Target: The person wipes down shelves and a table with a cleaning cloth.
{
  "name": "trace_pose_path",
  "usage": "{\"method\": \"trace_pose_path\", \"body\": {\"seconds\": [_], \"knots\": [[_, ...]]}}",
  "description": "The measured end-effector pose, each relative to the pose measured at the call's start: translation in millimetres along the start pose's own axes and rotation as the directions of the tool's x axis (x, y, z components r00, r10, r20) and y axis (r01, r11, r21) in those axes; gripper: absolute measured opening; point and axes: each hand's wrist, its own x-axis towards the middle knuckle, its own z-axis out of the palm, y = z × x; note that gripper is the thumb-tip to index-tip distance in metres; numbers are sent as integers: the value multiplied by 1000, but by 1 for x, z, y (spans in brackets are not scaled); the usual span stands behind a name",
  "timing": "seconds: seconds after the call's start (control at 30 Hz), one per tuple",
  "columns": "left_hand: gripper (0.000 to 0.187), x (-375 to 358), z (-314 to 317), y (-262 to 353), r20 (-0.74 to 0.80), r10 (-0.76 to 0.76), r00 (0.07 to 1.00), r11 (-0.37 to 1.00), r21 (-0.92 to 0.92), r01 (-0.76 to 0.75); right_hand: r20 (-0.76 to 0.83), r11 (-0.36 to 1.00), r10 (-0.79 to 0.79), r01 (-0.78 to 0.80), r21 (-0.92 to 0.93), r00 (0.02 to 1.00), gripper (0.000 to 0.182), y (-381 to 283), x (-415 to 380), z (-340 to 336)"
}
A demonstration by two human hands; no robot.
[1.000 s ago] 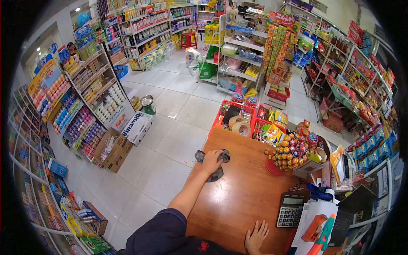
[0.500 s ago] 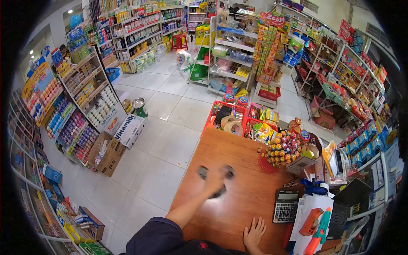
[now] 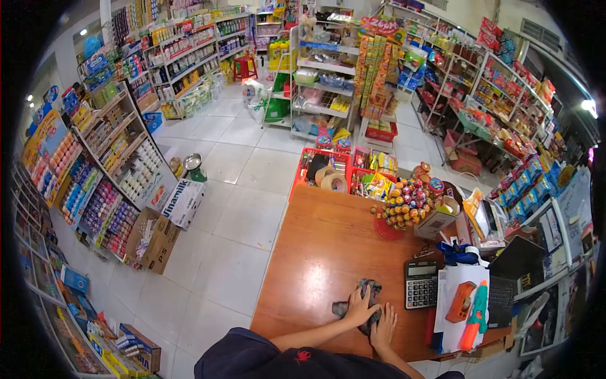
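A crumpled dark grey cloth (image 3: 340,309) lies on the brown wooden table (image 3: 303,252), close to its near edge. My left hand (image 3: 360,309) rests over the cloth, its fingers pressing on it, and parts of the fabric show above and to the left of the hand. Just to the right, my right hand (image 3: 384,326) lies flat with fingers spread, beside the cloth's right edge. A calculator (image 3: 421,284) sits to the right of both hands.
Lollipops (image 3: 407,203) stand at the table's back right. Red baskets (image 3: 348,165) adjoin the far edge. Papers (image 3: 459,316) with an orange-and-teal toy gun (image 3: 476,316) lie at right, next to a laptop (image 3: 502,287). Stocked shelves surround the tiled floor (image 3: 237,215).
The cloth, blurred by motion at the table's middle earlier, is now nearer and further right under one hand. My two hands have come together. The view has shifted slightly.
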Motion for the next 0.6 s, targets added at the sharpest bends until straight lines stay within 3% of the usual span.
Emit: {"method": "trace_pose_path", "body": {"seconds": [0.03, 0.07, 0.1, 0.13, 0.17, 0.2, 0.23, 0.27, 0.3, 0.37, 0.43, 0.5, 0.57, 0.6], "knots": [[64, -7, 4, -5, 80, -60, 995, 997, -52, 65, -12, 1000, 1, -1, -2, 1000, 52, 2, -1, 5], [65, -6, 4, -9, 159, -117, 980, 986, -96, 133, -174, 933, 105, -36, 358, 979, 53, 7, 1, 13], [65, -3, 0, -19, 149, -111, 983, 987, -97, 126, -280, 742, 246, 6, 671, 928, 53, 12, 5, 21], [61, 0, -12, -34, 317, -50, 947, 886, -423, 189, -352, 592, 379, 68, 803, 856, 55, 0, 13, 19], [58, 0, -23, -53, 446, 66, 893, 673, -680, 290, -352, 592, 366, 76, 802, 861, 55, -12, 23, 18], [55, -6, -25, -87, 249, 50, 967, 891, -449, 70, -337, 760, 225, 52, 648, 914, 59, -24, 34, 20], [53, -20, -47, -102, 58, 97, 994, 989, -117, -90, -277, 887, 91, 49, 459, 957, 62, -41, 39, 21], [53, -32, -52, -100, 58, 77, 995, 991, -115, -70, -246, 946, 15, 66, 317, 969, 64, -62, 43, 24], [49, -46, -116, -106, -41, -37, 998, 999, -8, 36, -201, 981, -59, 94, 168, 978, 66, -86, 47, 27], [43, -67, -192, -87, -283, -217, 934, 947, 170, 272, -140, 957, -247, 264, 121, 959, 66, -117, 62, 35], [46, -101, -208, -121, -255, -408, 877, 867, 193, 459, -218, 912, -372, 399, 96, 902, 60, -146, 84, 58], [45, -129, -225, -121, -303, -525, 795, 802, 135, 581, -201, 836, -501, 531, 140, 842, 56, -185, 99, 68], [45, -163, -222, -123, -296, -655, 695, 710, 75, 700, -144, 667, -705, 719, 195, 694, 52, -221, 98, 69], [44, -176, -215, -138, -147, -726, 672, 687, -96, 721, -170, 578, -770, 785, 224, 615, 44, -237, 97, 66]]}}
